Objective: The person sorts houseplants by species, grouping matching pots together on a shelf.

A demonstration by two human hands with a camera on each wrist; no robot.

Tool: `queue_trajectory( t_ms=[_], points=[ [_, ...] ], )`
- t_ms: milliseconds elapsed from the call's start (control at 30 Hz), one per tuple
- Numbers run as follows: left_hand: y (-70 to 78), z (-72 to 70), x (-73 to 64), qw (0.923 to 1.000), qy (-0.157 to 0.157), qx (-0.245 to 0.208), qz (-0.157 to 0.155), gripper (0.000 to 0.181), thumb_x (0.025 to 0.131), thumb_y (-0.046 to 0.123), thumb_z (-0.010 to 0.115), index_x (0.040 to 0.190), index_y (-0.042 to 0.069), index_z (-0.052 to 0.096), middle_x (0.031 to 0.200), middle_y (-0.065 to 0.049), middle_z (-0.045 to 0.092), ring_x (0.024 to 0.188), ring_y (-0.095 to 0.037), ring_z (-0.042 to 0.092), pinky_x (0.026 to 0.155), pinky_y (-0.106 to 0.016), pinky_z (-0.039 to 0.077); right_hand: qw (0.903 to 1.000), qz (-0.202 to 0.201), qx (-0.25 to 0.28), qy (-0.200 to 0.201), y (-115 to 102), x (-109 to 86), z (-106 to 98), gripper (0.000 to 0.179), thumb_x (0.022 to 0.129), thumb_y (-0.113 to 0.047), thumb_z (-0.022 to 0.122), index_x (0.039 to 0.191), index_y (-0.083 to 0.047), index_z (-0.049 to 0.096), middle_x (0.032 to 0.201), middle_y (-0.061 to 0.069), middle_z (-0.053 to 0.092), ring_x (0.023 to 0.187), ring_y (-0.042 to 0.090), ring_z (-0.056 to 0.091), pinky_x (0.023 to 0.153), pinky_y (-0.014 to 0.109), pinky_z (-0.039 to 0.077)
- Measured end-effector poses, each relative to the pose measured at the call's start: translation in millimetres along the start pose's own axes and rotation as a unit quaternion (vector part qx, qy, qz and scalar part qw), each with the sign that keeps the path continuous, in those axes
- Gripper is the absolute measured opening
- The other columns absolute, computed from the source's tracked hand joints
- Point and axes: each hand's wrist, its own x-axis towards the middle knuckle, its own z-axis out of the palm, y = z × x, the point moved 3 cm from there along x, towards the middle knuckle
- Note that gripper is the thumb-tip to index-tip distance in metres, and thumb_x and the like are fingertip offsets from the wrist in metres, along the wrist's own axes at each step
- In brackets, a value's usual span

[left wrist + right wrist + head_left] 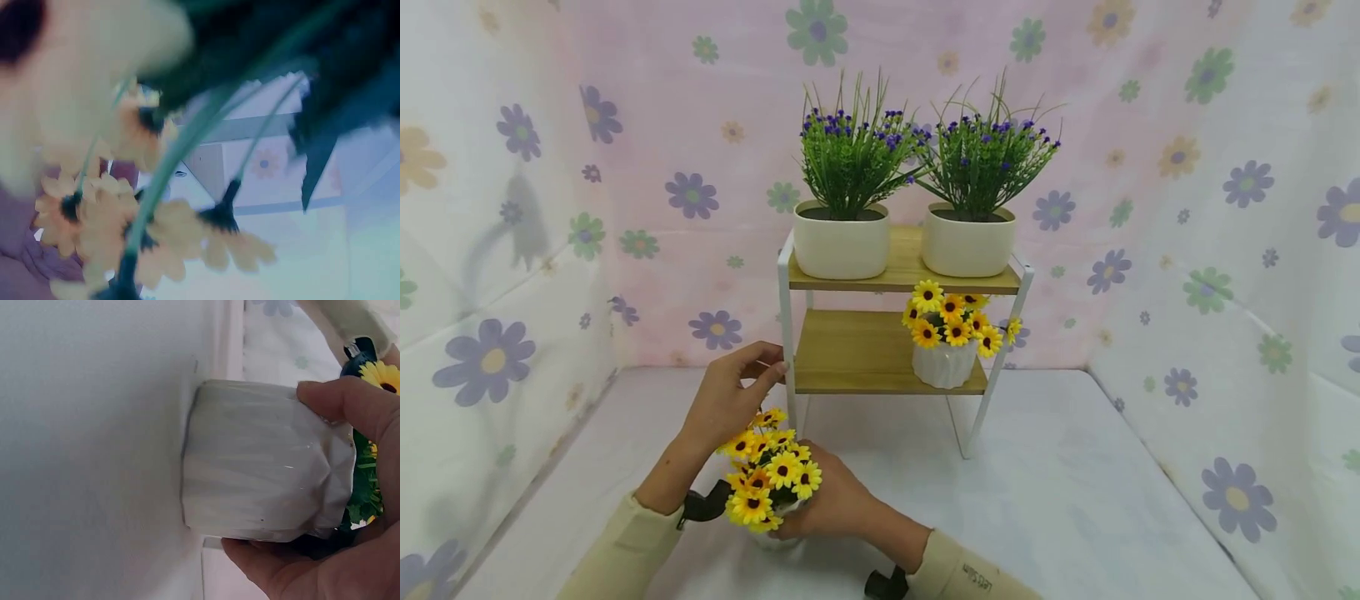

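My right hand (831, 496) grips a white ribbed flowerpot (269, 462), thumb on one side and fingers on the other. Yellow artificial sunflowers (771, 471) fill this pot. In the right wrist view the pot's base is right at the white tabletop. My left hand (737, 392) is raised behind these blooms, thumb and bent fingers pinching the left white post of a small plant shelf (891, 379). Blurred petals and stems crowd the left wrist view and hide most of that hand.
A second white pot (943, 365) of yellow sunflowers stands on the right of the lower wooden board. Two cream planters (841, 246) with purple-flowered grass stand on the top board. Flower-print cloth walls (1180, 333) enclose the white table (1060, 500) at the back and sides.
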Motion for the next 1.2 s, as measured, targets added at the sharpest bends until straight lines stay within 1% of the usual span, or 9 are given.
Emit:
queue_trajectory(
  t_ms=[167,267,333,433,533,700,833,1033,1200],
  points=[
    [-0.9,-0.8,1.1,1.0,0.004,0.004,0.004,0.019,0.108,0.015,0.065,0.123,0.006,0.074,0.107,-0.006,0.078,0.092,-0.022,0.077,0.082,-0.034,0.061,0.9995,-0.001,0.021,-0.024,0.9,-4.7,-15.0,0.086,0.076,-0.019,0.099,0.148,-0.022,0.052,0.135,-0.01,0.059,0.12,-0.002,0.056,0.107,0.025,0.049],
    [-1.1,-1.2,1.2,1.0,0.005,-0.001,0.003,0.02,0.108,0.015,0.065,0.123,0.005,0.074,0.107,-0.006,0.078,0.092,-0.023,0.077,0.079,-0.029,0.061,0.998,0.017,0.048,-0.037,1.2,-7.2,-26.4,0.088,0.075,-0.017,0.099,0.148,-0.02,0.051,0.136,-0.009,0.058,0.121,-0.001,0.057,0.109,0.027,0.048],
    [-1.1,-1.4,0.8,1.0,0.006,-0.002,0.002,0.02,0.107,0.015,0.065,0.122,0.005,0.074,0.108,-0.007,0.078,0.092,-0.024,0.077,0.079,-0.032,0.062,0.9969,0.032,0.056,-0.045,-0.7,-9.3,-35.4,0.088,0.075,-0.016,0.099,0.148,-0.021,0.05,0.136,-0.01,0.058,0.121,0.0,0.057,0.11,0.028,0.048],
    [-0.8,-1.8,0.5,1.0,0.005,-0.003,0.002,0.02,0.107,0.016,0.066,0.122,0.006,0.074,0.109,-0.008,0.077,0.094,-0.026,0.077,0.082,-0.044,0.063,0.9964,0.045,0.056,-0.044,-5.1,-12.4,-50.2,0.088,0.077,-0.016,0.098,0.148,-0.022,0.047,0.135,-0.012,0.057,0.122,0.0,0.057,0.112,0.028,0.046],
    [-1.1,-1.5,0.1,1.0,0.003,-0.006,-0.003,0.019,0.107,0.018,0.066,0.121,0.007,0.074,0.111,-0.009,0.077,0.096,-0.029,0.076,0.085,-0.054,0.062,0.997,0.037,0.057,-0.037,-11.2,-15.8,-64.8,0.087,0.079,-0.012,0.096,0.149,-0.021,0.045,0.137,-0.011,0.057,0.124,0.003,0.057,0.113,0.028,0.046],
    [-1.5,-0.7,-1.1,0.9999,0.006,-0.004,-0.014,0.019,0.107,0.018,0.066,0.121,0.007,0.074,0.112,-0.011,0.077,0.099,-0.033,0.076,0.09,-0.06,0.06,0.9947,0.011,0.098,-0.03,-20.5,-22.1,-86.6,0.089,0.081,-0.003,0.092,0.153,-0.019,0.043,0.143,-0.003,0.059,0.128,0.009,0.059,0.113,0.029,0.047],
    [-1.2,-0.3,-1.5,0.9998,0.011,0.002,-0.019,0.02,0.106,0.016,0.067,0.122,0.007,0.075,0.113,-0.013,0.077,0.101,-0.035,0.076,0.092,-0.061,0.059,0.9923,0.01,0.122,-0.014,-26.7,-27.2,-102.5,0.086,0.08,-0.001,0.091,0.152,-0.018,0.046,0.142,0.0,0.061,0.126,0.013,0.061,0.109,0.03,0.051],
    [-0.8,0.2,0.2,0.9998,0.009,0.004,-0.015,0.02,0.105,0.012,0.066,0.123,0.007,0.075,0.118,-0.01,0.076,0.102,-0.03,0.075,0.087,-0.054,0.063,0.9862,0.005,0.164,0.019,-35.6,-31.4,-123.4,0.078,0.079,-0.002,0.091,0.147,-0.019,0.056,0.137,0.003,0.066,0.124,0.023,0.064,0.107,0.037,0.055],
    [-0.8,0.2,0.9,0.9998,0.009,0.009,-0.018,0.019,0.105,0.013,0.066,0.121,0.007,0.075,0.114,-0.008,0.076,0.1,-0.027,0.075,0.086,-0.05,0.063,0.9803,0.011,0.194,0.038,-39.6,-30.0,-132.5,0.078,0.078,0.001,0.091,0.146,-0.016,0.058,0.137,0.006,0.067,0.125,0.026,0.064,0.106,0.04,0.055]
  ],
)
